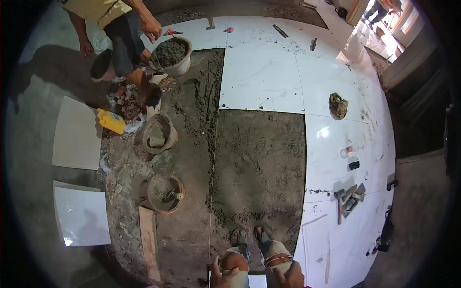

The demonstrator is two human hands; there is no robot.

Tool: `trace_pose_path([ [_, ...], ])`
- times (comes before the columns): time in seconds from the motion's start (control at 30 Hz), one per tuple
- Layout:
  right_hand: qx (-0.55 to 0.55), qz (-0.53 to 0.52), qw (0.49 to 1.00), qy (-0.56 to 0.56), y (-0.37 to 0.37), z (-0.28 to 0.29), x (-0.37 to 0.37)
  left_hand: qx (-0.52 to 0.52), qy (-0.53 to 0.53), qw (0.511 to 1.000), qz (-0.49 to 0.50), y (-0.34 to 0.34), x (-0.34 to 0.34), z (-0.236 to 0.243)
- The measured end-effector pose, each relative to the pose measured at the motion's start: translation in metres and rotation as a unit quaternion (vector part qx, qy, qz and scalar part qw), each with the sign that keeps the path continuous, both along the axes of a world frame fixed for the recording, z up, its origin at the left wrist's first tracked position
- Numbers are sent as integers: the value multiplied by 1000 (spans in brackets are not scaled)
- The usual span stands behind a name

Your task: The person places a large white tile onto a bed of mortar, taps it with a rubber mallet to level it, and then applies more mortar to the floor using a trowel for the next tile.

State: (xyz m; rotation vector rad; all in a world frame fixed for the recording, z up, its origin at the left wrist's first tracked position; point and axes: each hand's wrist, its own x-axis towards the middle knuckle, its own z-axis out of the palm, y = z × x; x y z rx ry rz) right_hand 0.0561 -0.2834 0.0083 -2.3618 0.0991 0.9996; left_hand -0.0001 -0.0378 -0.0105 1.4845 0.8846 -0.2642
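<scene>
At the lower edge of the frame, the left hand (222, 277) and right hand (291, 276) lie loosely over two knees (234, 262), grasping no tool. Just ahead, mid-frame, is one mortar bed (259, 163), bordered at right by laid floor tiles (331, 158). Two sandals (238, 236) stand at its lower end; a shifted foot could dent it. One hammer (340, 206) lies right of centre. Leftward are four buckets (171, 138), one yellow jug (112, 121) and at least two loose tiles (77, 139). The mortar-heaped bucket (182, 67), upper left beside a co-worker's hand (151, 29), could spill if knocked.
</scene>
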Motion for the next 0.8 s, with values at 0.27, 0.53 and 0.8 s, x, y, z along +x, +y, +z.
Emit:
trace_pose_path([
  [0.27, -180, 78, 968, 154, -2, 60, -63, 75, 293, 943, -142, -22, -35, 116],
  [0.53, -210, 106, 956, 175, -28, 92, -90, 114, 387, 839, -366, -73, -158, 53],
  [0.8, -61, 132, 969, 198, -97, 103, -79, 106, 179, 903, -377, -61, -181, 154],
])
